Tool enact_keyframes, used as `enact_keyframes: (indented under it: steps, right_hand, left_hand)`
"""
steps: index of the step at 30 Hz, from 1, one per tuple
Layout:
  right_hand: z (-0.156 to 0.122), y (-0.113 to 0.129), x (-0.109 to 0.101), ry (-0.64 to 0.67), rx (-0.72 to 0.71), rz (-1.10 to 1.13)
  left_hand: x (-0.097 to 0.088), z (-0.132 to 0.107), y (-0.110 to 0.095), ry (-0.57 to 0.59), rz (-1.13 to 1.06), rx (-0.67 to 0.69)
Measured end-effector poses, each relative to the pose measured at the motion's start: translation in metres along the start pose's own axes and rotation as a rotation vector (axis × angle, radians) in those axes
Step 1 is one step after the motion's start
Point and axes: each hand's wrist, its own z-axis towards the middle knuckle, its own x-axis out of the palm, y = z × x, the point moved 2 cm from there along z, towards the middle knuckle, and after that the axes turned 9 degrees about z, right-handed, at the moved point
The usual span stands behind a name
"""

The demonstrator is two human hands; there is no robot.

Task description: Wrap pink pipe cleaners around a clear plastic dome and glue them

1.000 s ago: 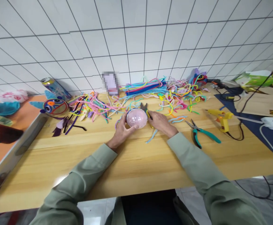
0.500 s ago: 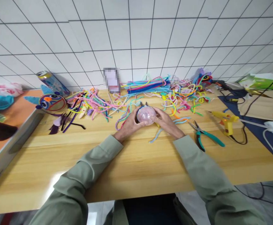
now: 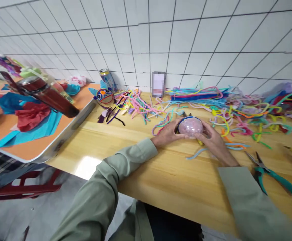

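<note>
Both hands are on it! The left hand (image 3: 169,132) cups one side of the clear dome (image 3: 191,127), the right hand (image 3: 215,142) clasps the other, fingers and thumbs firmly against it, toward the far edge of the wooden table (image 3: 171,174). Behind, a pipe-cleaner bundle (image 3: 198,95) hugs that far edge, so room is tight there. Out front, pale wood stretches from the wrists to the near edge: plenty of space! Over toward the right edge, green-handled pliers (image 3: 262,168) lie near the right cuff, and a pale blue strand (image 3: 197,153) sits just below the hands.
</note>
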Motion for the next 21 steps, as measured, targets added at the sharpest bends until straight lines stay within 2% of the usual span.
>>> enact_keyframes:
  steps: [5,10,17,21]
  right_hand:
    - [-0.007,0.008,0.005,0.061,0.015,0.041]
    - [-0.009,0.016,0.009,0.065,0.049,0.116]
    - [-0.009,0.014,0.010,0.076,0.027,0.146]
    - [-0.009,0.012,0.012,0.088,0.010,0.153]
  left_hand:
    - [-0.003,-0.002,-0.004,-0.010,-0.003,-0.019]
    - [-0.003,-0.003,-0.003,-0.013,0.003,-0.019]
    - [-0.001,-0.003,-0.001,-0.023,0.062,-0.036]
    - [-0.004,0.000,0.002,0.013,0.075,-0.006]
